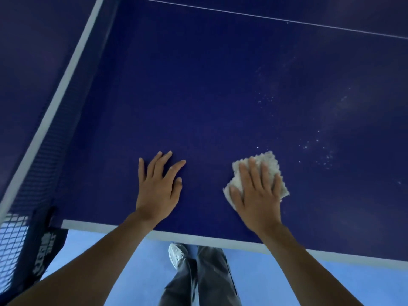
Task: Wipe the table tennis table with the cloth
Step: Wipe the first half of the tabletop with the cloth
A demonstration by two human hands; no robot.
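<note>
The dark blue table tennis table fills most of the view, its white side line running along the near edge. A small off-white cloth lies flat on the surface near that edge. My right hand presses down on the cloth with straight, spread fingers. About a hand's width to the left, my left hand rests flat on the bare table, fingers spread. White specks and faint streaks dot the surface to the right of and beyond the cloth.
The black net with a white top band runs along the left, its post clamp at the table's near left corner. A thin white centre line crosses the far part. Below the edge are a light blue floor, grey trousers and a white shoe.
</note>
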